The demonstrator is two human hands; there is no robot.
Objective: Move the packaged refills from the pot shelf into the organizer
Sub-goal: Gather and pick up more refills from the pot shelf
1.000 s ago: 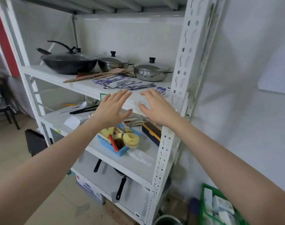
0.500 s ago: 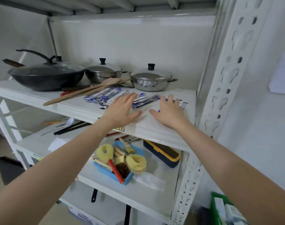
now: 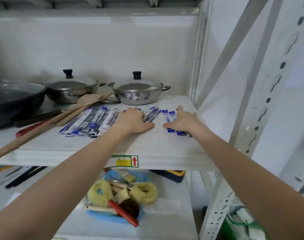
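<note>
Though nothing is gripped yet | left hand (image 3: pixel 133 121) and right hand (image 3: pixel 183 121) lie flat, fingers spread, on packaged refills (image 3: pixel 88 122) on the pot shelf (image 3: pixel 156 149) | packets likely light, slick, floppy; pinch bunches by their near ends under the fingertips

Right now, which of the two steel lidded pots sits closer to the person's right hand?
The right-hand pot, near the shelf's back right, directly behind the refill packets. The right hand lies just in front and right of it; the other pot stands beside the black wok.
</note>
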